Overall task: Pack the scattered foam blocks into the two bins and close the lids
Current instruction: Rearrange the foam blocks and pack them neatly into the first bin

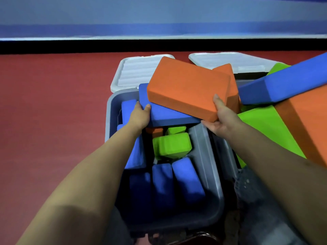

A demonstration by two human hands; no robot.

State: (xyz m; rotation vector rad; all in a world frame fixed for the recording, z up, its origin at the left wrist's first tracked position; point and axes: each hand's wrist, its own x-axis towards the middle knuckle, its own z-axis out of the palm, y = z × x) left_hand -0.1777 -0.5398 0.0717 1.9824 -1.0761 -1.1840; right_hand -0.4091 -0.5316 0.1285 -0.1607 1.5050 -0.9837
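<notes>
The red floor (44,106) fills the 9 o'clock side of the view. A gray bin (203,147) stands at centre, open, with its white lid (131,73) lying behind it at 11 o'clock. Inside the bin, blue blocks (185,179) stand side by side at 6 o'clock, and a green block (173,145) lies above them at centre.

The left hand (139,114) grips the left end of a flat blue block (169,114) held over the far half of the bin; the thumb lies on top, the fingers curl beneath. An orange block (187,87) rests on this blue block, tilted. The right hand (221,117) clamps the near right corner of the orange block, thumb on its side face, fingers under it.

At 1 o'clock a second white lid (221,61) lies on the floor. At 3 o'clock a second bin (228,152), mostly hidden, carries a pile: a long blue block (286,84) on top, a green slab (265,128) and a large orange block (307,126) beneath it.
</notes>
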